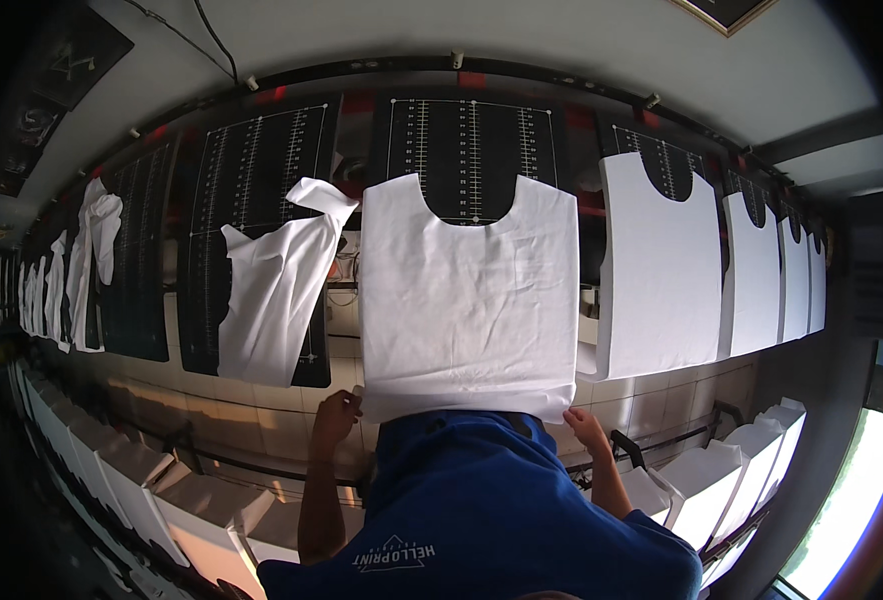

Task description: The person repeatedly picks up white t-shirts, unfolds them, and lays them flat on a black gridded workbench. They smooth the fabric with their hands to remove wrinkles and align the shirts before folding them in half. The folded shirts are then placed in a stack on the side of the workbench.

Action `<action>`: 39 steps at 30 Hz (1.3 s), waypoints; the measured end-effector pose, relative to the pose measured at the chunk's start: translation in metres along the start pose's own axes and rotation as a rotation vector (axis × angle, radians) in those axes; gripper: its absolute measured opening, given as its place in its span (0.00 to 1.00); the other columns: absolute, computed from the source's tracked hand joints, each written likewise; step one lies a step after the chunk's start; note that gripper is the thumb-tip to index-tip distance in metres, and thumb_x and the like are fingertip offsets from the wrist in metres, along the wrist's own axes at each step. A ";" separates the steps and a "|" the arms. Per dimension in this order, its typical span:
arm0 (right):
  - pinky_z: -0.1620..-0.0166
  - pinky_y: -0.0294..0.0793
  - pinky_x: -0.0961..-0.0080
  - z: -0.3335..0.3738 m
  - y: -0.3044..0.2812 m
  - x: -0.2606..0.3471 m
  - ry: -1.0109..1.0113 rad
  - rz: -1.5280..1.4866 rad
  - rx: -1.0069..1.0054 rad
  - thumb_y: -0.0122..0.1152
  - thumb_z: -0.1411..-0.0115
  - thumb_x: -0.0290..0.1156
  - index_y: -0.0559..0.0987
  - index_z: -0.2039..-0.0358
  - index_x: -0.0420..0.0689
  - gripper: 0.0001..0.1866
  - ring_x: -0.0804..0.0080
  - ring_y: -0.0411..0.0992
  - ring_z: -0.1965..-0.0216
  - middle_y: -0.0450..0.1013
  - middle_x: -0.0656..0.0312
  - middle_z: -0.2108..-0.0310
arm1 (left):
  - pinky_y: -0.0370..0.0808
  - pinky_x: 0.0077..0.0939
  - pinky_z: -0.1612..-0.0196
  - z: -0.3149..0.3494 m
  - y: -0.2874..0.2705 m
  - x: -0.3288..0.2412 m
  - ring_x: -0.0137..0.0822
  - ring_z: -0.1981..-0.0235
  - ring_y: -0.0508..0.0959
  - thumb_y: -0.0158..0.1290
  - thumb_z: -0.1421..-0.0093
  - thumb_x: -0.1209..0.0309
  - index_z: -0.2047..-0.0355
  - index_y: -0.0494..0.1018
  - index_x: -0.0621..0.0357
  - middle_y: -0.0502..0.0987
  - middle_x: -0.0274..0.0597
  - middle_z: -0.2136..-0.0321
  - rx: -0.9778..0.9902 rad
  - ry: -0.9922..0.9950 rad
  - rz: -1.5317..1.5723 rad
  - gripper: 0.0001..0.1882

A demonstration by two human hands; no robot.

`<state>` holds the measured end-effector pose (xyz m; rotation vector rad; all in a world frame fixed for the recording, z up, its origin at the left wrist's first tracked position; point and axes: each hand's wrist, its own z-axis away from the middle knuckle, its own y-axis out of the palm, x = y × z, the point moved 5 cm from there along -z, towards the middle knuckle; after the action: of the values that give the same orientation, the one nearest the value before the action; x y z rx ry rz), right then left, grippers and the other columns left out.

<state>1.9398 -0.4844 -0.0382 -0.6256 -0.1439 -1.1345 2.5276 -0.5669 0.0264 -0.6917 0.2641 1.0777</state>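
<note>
One shirt (469, 300): white, draped over a black board (499, 140).
Left hand (335, 416): pinching the shirt's near left corner.
Right hand (587, 430): pinching its near right corner.

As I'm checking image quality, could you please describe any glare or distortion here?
Head view: a bright opening glares white at lower right; the black rail arches with fisheye bending; corners go dark; creases on the central white shirt show clearly.

Illumination is moderate overhead and dim toward the sides. The window (856, 490) at lower right is overexposed, with coloured fringing. Warm light streaks the tiled floor (196, 415) at lower left. Soft shadows mark the central white shirt (466, 300). Fisheye distortion bends edges toward a black rim.
</note>
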 end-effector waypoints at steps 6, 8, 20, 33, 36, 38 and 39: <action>0.56 0.77 0.64 -0.009 -0.041 0.185 -0.152 0.514 0.345 0.56 0.37 0.53 0.84 0.66 0.40 0.25 0.61 0.80 0.65 0.81 0.54 0.69 | 0.76 0.40 0.68 -0.092 -0.141 -0.115 0.49 0.74 0.81 0.56 0.35 0.62 0.51 0.69 0.59 0.78 0.48 0.79 -0.804 0.472 -0.488 0.18; 0.58 0.77 0.64 0.011 -0.055 0.260 -0.200 0.704 0.222 0.55 0.35 0.51 0.84 0.67 0.41 0.24 0.61 0.80 0.65 0.81 0.54 0.70 | 0.77 0.37 0.62 -0.109 -0.185 -0.105 0.46 0.65 0.83 0.49 0.32 0.70 0.58 0.70 0.63 0.80 0.50 0.70 -0.686 0.224 -0.001 0.08; 0.44 0.71 0.63 -0.101 -0.040 0.495 -1.232 0.481 -0.752 0.63 0.41 0.34 0.78 0.50 0.45 0.18 0.56 0.72 0.47 0.75 0.53 0.49 | 0.64 0.43 0.39 -0.153 -0.052 -0.339 0.51 0.43 0.68 0.52 0.36 0.74 0.41 0.68 0.60 0.70 0.51 0.45 -0.804 0.907 -0.585 0.22; 0.63 0.74 0.64 -0.124 -0.054 0.509 -1.434 0.518 -0.566 0.63 0.42 0.27 0.76 0.64 0.45 0.06 0.58 0.75 0.66 0.76 0.59 0.68 | 0.68 0.42 0.55 -0.189 -0.055 -0.366 0.49 0.61 0.72 0.52 0.36 0.75 0.64 0.70 0.58 0.74 0.44 0.65 -0.507 1.173 -0.456 0.02; 0.69 0.77 0.64 -0.126 -0.058 0.507 -1.280 0.399 -0.500 0.62 0.40 0.27 0.76 0.63 0.45 0.06 0.56 0.77 0.70 0.77 0.58 0.69 | 0.70 0.42 0.58 -0.196 -0.058 -0.365 0.50 0.62 0.74 0.51 0.34 0.73 0.63 0.69 0.60 0.75 0.47 0.66 -0.438 1.146 -0.430 0.04; 0.72 0.79 0.64 -0.133 -0.065 0.511 -1.302 0.436 -0.531 0.62 0.38 0.29 0.75 0.62 0.45 0.06 0.54 0.79 0.71 0.78 0.58 0.68 | 0.71 0.41 0.60 -0.210 -0.062 -0.355 0.51 0.64 0.75 0.51 0.33 0.71 0.63 0.69 0.61 0.75 0.49 0.67 -0.430 1.062 -0.269 0.06; 0.71 0.79 0.64 -0.138 -0.068 0.514 -1.284 0.451 -0.540 0.61 0.38 0.30 0.76 0.62 0.45 0.06 0.55 0.79 0.71 0.78 0.58 0.68 | 0.72 0.41 0.63 -0.210 -0.065 -0.363 0.51 0.66 0.76 0.51 0.33 0.70 0.64 0.69 0.61 0.76 0.49 0.68 -0.443 1.066 -0.330 0.07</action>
<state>2.0751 -0.9883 0.0875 -1.7136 -0.7582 -0.1742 2.4413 -0.9788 0.0791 -1.6237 0.7984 0.3583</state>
